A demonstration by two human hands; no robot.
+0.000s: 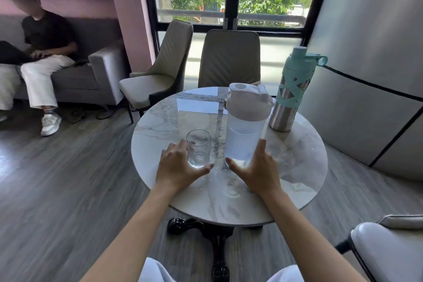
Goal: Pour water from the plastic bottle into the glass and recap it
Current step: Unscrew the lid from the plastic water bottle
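On the round marble table (297,167) stands a translucent plastic bottle (242,135) with a white flip-top lid (249,103), closed, and water about two thirds up. My right hand (256,167) cups its base, thumb in front and fingers along the right side. To its left stands an empty clear glass (198,151), upright. My left hand (178,165) wraps its lower part, thumb under the front and fingers on the left side. Both objects rest on the table.
A steel flask with a teal sleeve and cap (290,91) stands at the table's back right, just behind the plastic bottle. Two padded chairs (229,57) are beyond the table, and a white chair (389,249) at near right. A person sits on a grey sofa (100,71) at left.
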